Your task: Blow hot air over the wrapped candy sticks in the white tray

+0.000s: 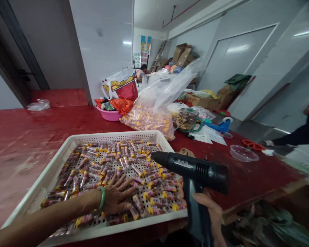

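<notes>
At the left of a red worktable (28, 144), a white perforated tray (67, 145) sits near the front edge, covered with small clear tubes with pink and yellow labels (113, 164) lying loosely in a single layer. The person's left hand (117, 199), a green bangle (102, 199) on its wrist, rests palm down with fingers spread flat on the tubes in the tray's near part, gripping nothing. Just to the right, the right hand (209, 214) is clenched around the grip of a black heat gun (193, 169), whose nozzle points left over the tray's right side, above the tubes. Behind the tray, a large clear plastic bag (157, 106) holds many more of the same tubes, beside a pink basin (110, 115). Further right stand a glass mug with a green handle (189, 120), a clear shallow dish (243, 153) and red scissors (252, 145). At the far right edge, another person's dark sleeve (298, 132) reaches into view.
</notes>
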Available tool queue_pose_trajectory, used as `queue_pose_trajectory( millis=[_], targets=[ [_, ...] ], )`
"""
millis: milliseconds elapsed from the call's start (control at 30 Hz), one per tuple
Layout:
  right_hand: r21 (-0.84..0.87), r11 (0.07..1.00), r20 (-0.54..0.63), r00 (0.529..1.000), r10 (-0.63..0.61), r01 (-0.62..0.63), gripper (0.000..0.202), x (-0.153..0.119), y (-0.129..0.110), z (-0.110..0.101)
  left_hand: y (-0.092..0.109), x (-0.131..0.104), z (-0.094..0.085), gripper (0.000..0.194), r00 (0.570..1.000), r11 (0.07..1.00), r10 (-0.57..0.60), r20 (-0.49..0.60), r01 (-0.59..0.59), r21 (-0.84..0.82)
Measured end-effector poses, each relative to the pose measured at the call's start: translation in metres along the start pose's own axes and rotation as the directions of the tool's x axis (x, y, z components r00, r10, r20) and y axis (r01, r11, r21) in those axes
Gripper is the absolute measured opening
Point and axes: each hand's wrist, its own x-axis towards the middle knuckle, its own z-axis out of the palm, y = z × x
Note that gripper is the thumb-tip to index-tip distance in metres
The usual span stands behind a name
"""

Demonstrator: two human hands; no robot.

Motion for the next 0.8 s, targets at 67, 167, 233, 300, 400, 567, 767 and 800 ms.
queue_pose_trajectory(
  millis=[67,167,233,300,400,567,767,800],
  targets=[
    [-0.034,0.999,0.013,1.0,-0.008,0.009,0.042,-0.006,-0.001,0.007,0.002,-0.006,0.006,0.065,1.0,0.999,0.013,0.015,-0.012,-0.045],
    [-0.164,0.986,0.022,0.999,-0.041,0.044,0.039,-0.013,-0.001,0.015,0.007,-0.016,0.013,0.061,0.999,0.995,0.022,0.031,-0.019,-0.098],
    [-0.222,0.974,0.036,0.999,-0.038,0.045,0.037,-0.014,-0.001,0.017,0.007,-0.027,0.02,0.058,1.0,0.99,0.019,-0.018,-0.021,-0.142],
    [-0.22,0.974,0.047,0.998,-0.04,0.05,0.04,-0.013,-0.001,0.015,0.004,-0.04,0.028,0.056,0.997,0.974,0.016,-0.073,-0.033,-0.225],
    [-0.151,0.988,0.038,0.999,-0.031,0.036,0.044,-0.012,0.0,0.008,-0.003,-0.06,0.038,0.06,0.994,0.949,-0.005,-0.106,-0.028,-0.315],
    [-0.148,0.987,0.032,0.997,0.072,-0.066,0.067,-0.011,0.001,0.0,-0.012,-0.089,0.04,0.05,0.992,0.944,-0.042,-0.121,-0.001,-0.331],
    [-0.12,0.988,0.031,0.994,0.102,-0.097,0.073,-0.007,0.003,-0.004,-0.039,-0.112,0.037,0.057,0.98,0.897,-0.147,-0.137,0.074,-0.435],
    [-0.123,0.988,0.054,0.993,0.105,-0.098,0.075,-0.006,0.003,-0.006,-0.045,-0.11,0.036,0.058,0.975,0.921,-0.159,-0.157,0.089,-0.38]
  ],
)
